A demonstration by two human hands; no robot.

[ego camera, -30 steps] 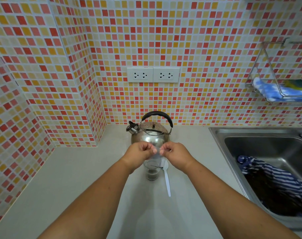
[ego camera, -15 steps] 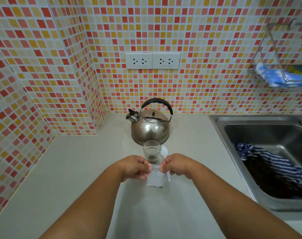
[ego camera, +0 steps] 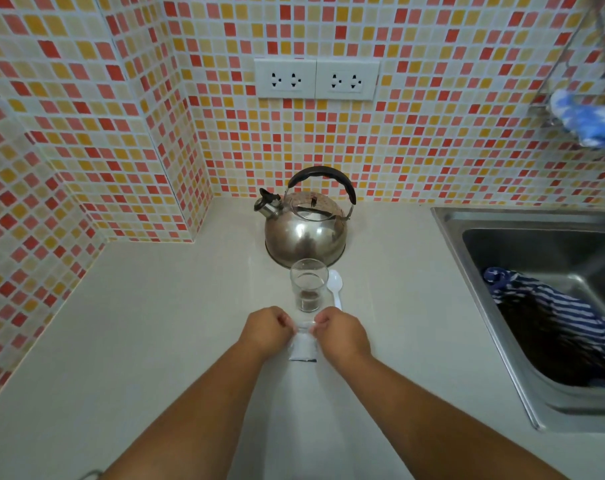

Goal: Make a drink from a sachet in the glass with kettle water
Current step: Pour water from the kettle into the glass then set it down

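A small clear sachet [ego camera: 303,346] hangs between my hands just above the counter. My left hand [ego camera: 265,330] pinches its top left corner and my right hand [ego camera: 341,332] pinches its top right corner. Just beyond them stands a clear glass [ego camera: 308,284] with brown powder at its bottom. A white plastic spoon [ego camera: 336,287] lies right of the glass, its handle partly hidden by my right hand. Behind the glass sits a steel kettle [ego camera: 306,233] with a black handle, spout pointing left.
A steel sink [ego camera: 502,237] with a striped blue cloth [ego camera: 553,317] inside is set into the counter [ego camera: 138,323] at the right. A wire rack holding a blue cloth [ego camera: 585,121] hangs on the tiled wall. Two white sockets [ego camera: 316,79] sit above the kettle.
Both hands have come down and toward me from over the glass, holding the sachet, which now hangs in front of the glass. The view has tilted downward.
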